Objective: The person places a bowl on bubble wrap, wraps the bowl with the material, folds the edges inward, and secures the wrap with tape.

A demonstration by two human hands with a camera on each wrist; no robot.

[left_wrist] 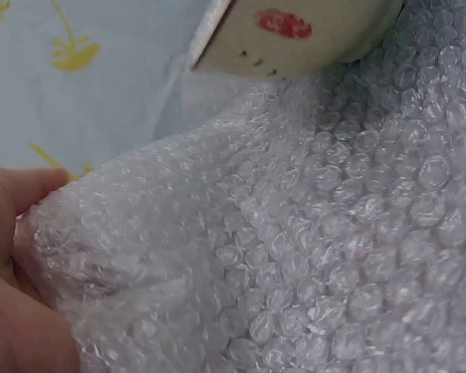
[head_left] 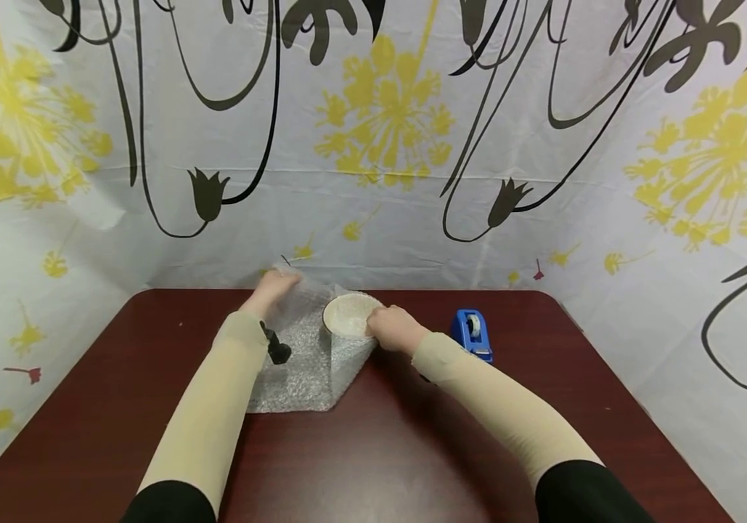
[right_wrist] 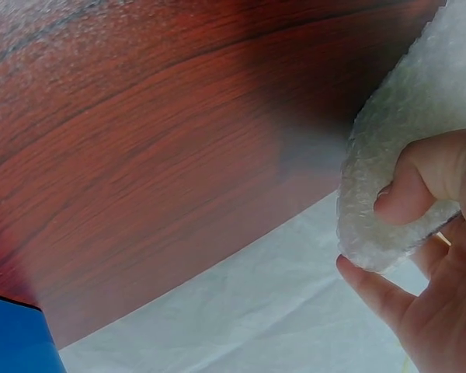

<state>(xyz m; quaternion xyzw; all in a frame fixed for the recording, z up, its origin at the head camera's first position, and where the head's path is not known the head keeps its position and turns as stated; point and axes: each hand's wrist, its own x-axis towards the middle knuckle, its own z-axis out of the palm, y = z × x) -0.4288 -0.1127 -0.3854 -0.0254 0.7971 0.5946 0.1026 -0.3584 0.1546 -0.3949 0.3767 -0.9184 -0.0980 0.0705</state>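
Bowl sat in the bubble wrap between the hands, nearer the right hand, whose curled fingers gripped wrap at the bowl's right side; left hand pinched wrap's far edge.

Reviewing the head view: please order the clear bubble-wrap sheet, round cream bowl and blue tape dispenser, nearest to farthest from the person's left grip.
1. Clear bubble-wrap sheet: held in the left grip.
2. Round cream bowl: to its right, at the right grip.
3. Blue tape dispenser: farthest right, beyond the right grip.
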